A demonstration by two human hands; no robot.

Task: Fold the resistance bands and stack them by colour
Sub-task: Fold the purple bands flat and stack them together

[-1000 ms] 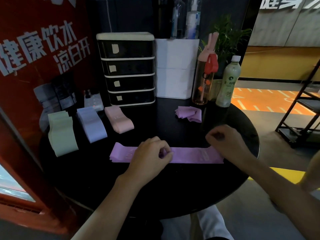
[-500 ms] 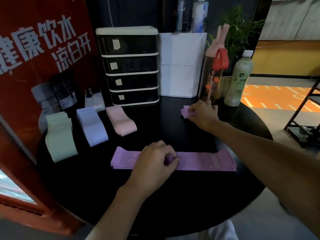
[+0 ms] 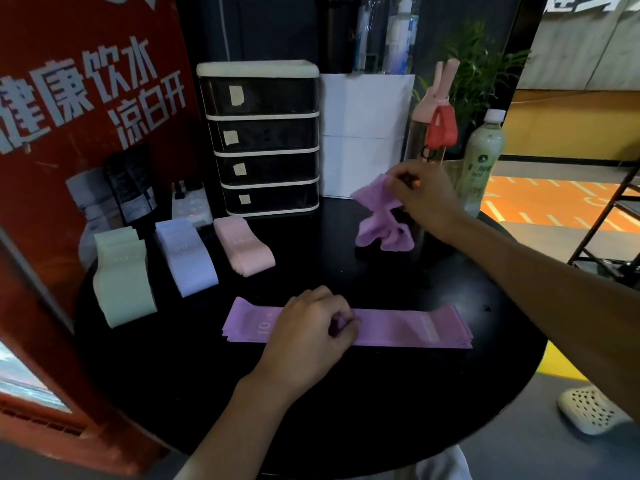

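Hanging below the fingertips of the right hand, the crumpled purple band is pinched by its upper edge between thumb and forefinger, with the other fingers curled. Its lower folds lie at or just above the black table; contact cannot be confirmed. The band is judged to be raised in this way so that its creases fall open before flattening.

The flat purple stack is laid lengthwise directly under the left hand. The fingers of that hand are curled down onto the stack near mid-length and appear to pinch its top layer, apparently to prevent the layers from sliding. The printed end extends to the left of the knuckles, the longer part to the right of the fingertips.

Beyond the left knuckles, three folded piles are set side by side and apart: the green stack, the pale blue stack and the pink stack, one colour per pile. Behind the right fingertips stand a drawer unit and a green bottle.

The purple colour is judged unfinished: the held band is yet to be flattened and added to the flat purple stack.
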